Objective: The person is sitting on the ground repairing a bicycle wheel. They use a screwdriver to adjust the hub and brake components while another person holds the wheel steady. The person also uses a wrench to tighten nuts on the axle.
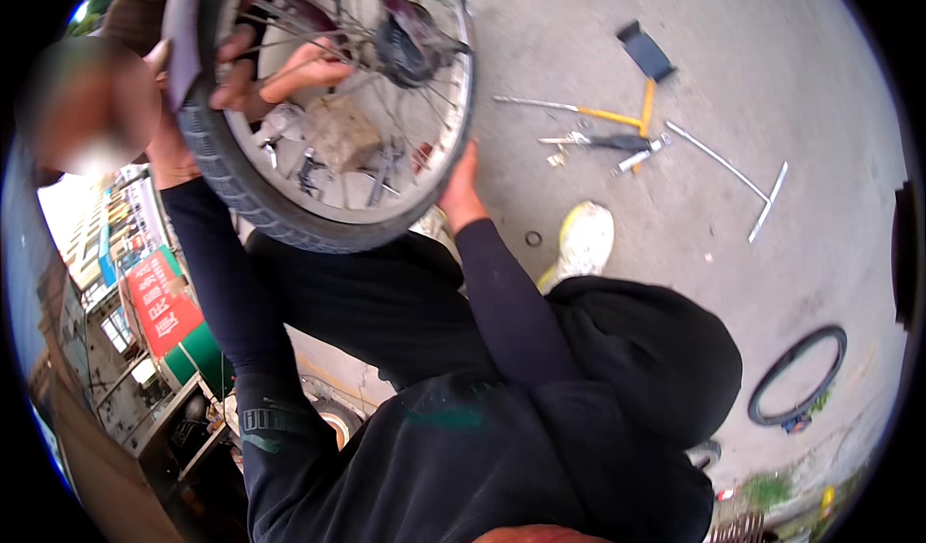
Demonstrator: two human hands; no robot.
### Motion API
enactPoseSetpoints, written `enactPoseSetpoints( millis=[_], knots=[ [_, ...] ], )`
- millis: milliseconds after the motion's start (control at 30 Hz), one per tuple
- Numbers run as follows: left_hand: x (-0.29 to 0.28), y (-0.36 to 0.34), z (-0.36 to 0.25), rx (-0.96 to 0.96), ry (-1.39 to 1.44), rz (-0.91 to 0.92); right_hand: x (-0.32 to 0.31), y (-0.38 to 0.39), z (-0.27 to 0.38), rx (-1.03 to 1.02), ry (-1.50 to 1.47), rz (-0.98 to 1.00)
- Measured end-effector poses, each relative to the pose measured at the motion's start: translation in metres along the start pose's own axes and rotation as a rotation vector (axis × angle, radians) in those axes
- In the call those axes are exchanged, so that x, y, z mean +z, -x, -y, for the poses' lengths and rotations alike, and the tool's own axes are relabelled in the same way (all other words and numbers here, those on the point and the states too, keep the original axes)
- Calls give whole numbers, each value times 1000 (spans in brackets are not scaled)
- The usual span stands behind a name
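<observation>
Held between left hand [174,157] and right hand [462,188]: silver-rimmed, wire-spoked wheel [405,56] with treaded black rubber tyre [230,178].
With hands partly hidden at tyre, cannot tell how closed. Lower than left hand: white lettering [167,324] on red sign [160,299].

upper left of frame: tire [224,169] is showing matt black rubber, rough with tread; rim [449,138] is looking like dull metal; block [344,133] is appearing rough, stone-like. upper right: t-shaped rod [769,202] is reading as smooth, bright metal; ground [569,22] is looking matt, concrete-like. lower centre: sweatshirt [453,471] is showing matt cloth.
</observation>
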State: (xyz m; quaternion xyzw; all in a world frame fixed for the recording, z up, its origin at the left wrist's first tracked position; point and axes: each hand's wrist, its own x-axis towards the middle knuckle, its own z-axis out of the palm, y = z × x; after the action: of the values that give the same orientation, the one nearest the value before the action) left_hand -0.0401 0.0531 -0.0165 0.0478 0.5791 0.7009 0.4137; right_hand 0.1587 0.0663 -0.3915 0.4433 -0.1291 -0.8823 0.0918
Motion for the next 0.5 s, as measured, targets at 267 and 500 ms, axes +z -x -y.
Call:
enactPoseSetpoints(
  millis=[267, 500],
  knots=[
    [-8, 0, -5, 69, -1, 77, 26, 24, 68, -1346, 1457, -721],
    [-25, -1, 0, 205, -29, 52, -11, 71, 264, -1332, 2262, -804]
  ],
)
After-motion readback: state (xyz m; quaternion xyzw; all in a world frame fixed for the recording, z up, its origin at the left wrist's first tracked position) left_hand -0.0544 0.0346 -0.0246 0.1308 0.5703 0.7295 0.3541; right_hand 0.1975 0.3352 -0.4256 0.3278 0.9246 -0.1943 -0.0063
